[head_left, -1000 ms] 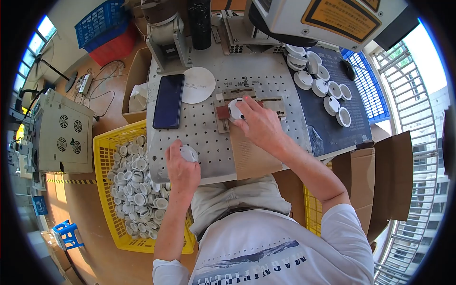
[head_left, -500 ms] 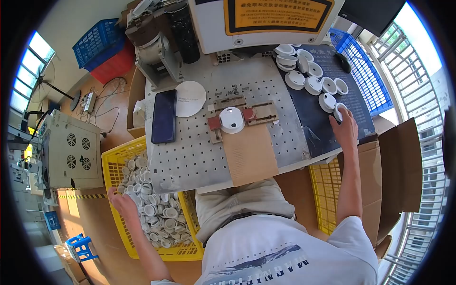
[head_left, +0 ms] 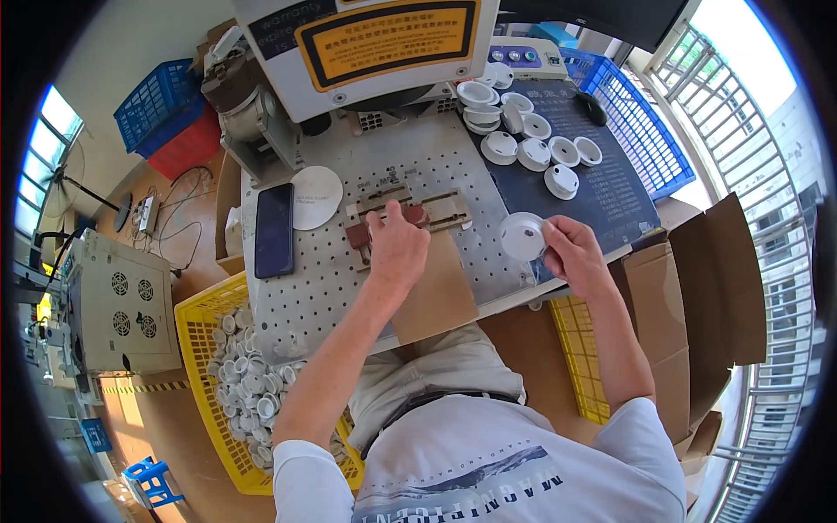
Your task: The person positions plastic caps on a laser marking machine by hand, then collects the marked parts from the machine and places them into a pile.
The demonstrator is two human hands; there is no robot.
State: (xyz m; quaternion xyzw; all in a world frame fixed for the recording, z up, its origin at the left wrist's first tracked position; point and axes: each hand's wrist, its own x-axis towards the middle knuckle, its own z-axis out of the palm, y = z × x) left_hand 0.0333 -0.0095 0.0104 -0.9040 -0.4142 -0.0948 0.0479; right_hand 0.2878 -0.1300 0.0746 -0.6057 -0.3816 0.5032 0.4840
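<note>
My right hand pinches a white plastic cup lid by its edge, just above the metal plate's right side. Over the clamping fixture on the perforated plate, my left hand has its fingers bent down between the reddish jaws. Those fingers and the back of the hand cover the middle of the fixture, so whatever they grip is hidden. Several more white lids lie grouped on the dark mat beyond my right hand.
A yellow crate full of white lids stands at lower left. A phone and a round white disc lie on the plate's left. Cardboard sits before the fixture. The machine head overhangs the back; an open carton stands right.
My left hand has come from the yellow crate up to the fixture, covering where a lid sat. My right hand has carried a lid from the mat toward the plate. The view has shifted.
</note>
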